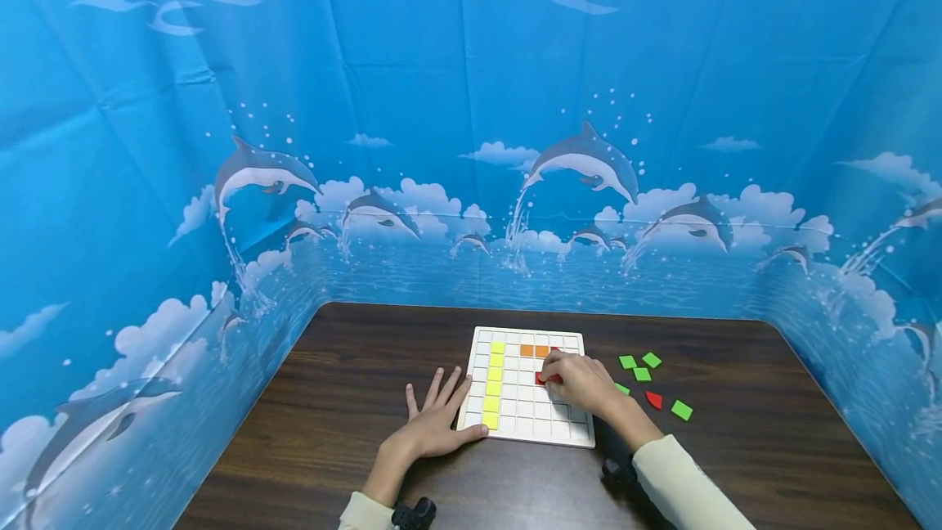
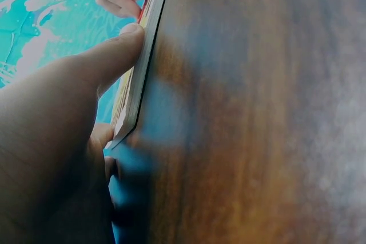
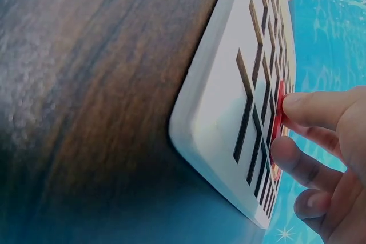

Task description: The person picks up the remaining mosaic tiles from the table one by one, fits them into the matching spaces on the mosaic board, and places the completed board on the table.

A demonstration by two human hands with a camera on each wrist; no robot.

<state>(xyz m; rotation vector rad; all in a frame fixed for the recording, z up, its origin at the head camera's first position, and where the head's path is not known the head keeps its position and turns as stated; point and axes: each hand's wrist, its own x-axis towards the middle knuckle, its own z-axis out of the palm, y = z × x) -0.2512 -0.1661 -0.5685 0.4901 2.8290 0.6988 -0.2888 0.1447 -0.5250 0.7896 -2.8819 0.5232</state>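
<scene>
A white gridded board (image 1: pixel 521 410) lies flat on the dark wooden table. My left hand (image 1: pixel 436 424) spreads its fingers along the board's left side, and its thumb rests at the near edge, by the left corner. Fingertips of my right hand (image 1: pixel 579 381) pinch a red tile (image 1: pixel 540 379) low over the grid, right of centre. Red also shows between those fingers (image 3: pixel 313 110) in the right wrist view. A column of yellow tiles (image 1: pixel 493 387) fills one line at the left of the grid. Two orange tiles (image 1: pixel 535 351) sit in the upper part, with some red beside them partly hidden by the hand.
Several green tiles (image 1: pixel 642 375) and a red piece with a curved side (image 1: pixel 654 401) lie on the table (image 1: pixel 765 432) to the right of the board. A blue curtain (image 1: pixel 456 105) printed with dolphins surrounds the table's back and sides.
</scene>
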